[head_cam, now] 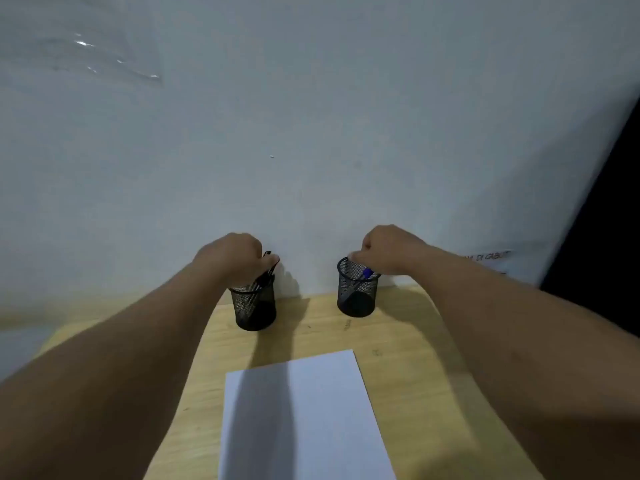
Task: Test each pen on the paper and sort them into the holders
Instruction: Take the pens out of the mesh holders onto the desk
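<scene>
The left hand [230,258] curls round dark pens [265,271] standing in the left mesh holder [256,311]. The right hand [388,249], fingers curled, sits on the right mesh holder [356,296] rim above a blue-capped pen [363,274]; its grip cannot be made out. White paper [301,417] lies nearer on the wooden desk [408,358], between both forearms.

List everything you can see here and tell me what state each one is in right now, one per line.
Left hand: over the left holder, fingers curled round dark pens.
Right hand: at the right holder's rim, fingers curled; what it pinches is hidden.
Left holder: upright, several dark pens inside.
Right holder: upright, a blue-capped pen leaning inside.
Paper: flat on the table, no marks visible.
</scene>
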